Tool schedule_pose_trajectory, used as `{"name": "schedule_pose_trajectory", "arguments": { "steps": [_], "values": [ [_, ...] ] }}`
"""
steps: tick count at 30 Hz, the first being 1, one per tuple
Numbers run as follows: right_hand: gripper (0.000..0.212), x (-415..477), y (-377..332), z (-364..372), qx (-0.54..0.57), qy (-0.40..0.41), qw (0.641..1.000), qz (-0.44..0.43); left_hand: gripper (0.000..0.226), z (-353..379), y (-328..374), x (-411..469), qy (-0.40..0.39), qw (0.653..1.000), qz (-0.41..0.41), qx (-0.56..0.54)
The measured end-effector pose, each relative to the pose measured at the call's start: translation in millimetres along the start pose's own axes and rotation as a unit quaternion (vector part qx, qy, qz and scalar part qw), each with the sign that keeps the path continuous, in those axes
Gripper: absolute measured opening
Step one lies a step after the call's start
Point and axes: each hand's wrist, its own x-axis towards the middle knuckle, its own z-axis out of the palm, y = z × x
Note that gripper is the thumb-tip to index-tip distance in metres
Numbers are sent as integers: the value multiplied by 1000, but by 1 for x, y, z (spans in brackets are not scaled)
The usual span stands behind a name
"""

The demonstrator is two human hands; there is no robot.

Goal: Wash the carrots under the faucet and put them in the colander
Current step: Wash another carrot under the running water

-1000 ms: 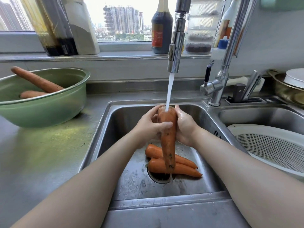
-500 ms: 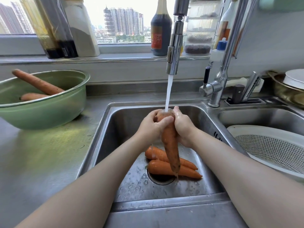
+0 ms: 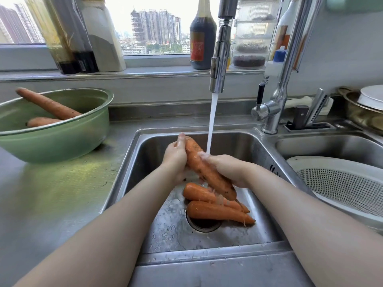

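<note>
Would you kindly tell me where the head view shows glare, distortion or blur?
Head view: the window is blown out; the wide lens bows the windowsill; green reflection from the bowl tints the counter; running water blurs the right hand where it meets the carrot.

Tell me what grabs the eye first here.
The left hand and right hand grip a carrot under the running faucet. Two more carrots lie at the drain below. A green bowl on the left counter holds two others, and the white colander sits at right.
</note>
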Motion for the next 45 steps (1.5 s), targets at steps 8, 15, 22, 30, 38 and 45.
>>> {"name": "schedule_pose_trajectory", "arguments": {
  "steps": [8, 15, 22, 30, 38, 45],
  "values": [
    [42, 5, -2, 5, -19, 130, 988, -77, 43, -1, -2, -6, -94, 994, -19, -49],
    [55, 4, -5, 10, -5, 77, 995, -66, 55, 1, -3, -2, -63, 997, -8, -49],
    [60, 12, -4, 5, 33, 142, 989, 4, 50, -3, -1, -2, -112, 991, -1, -76],
    [52, 3, -6, 9, 24, 39, 998, -50, 91, -6, -3, 5, -20, 999, -13, -28],
    [53, -1, -5, 2, 60, 106, 992, -15, 56, -1, -4, 6, -111, 992, -9, -51],
    [31, 3, -2, 9, -63, -13, 995, -72, 67, -4, -4, 8, 33, 999, -26, -27]
  ]
}}
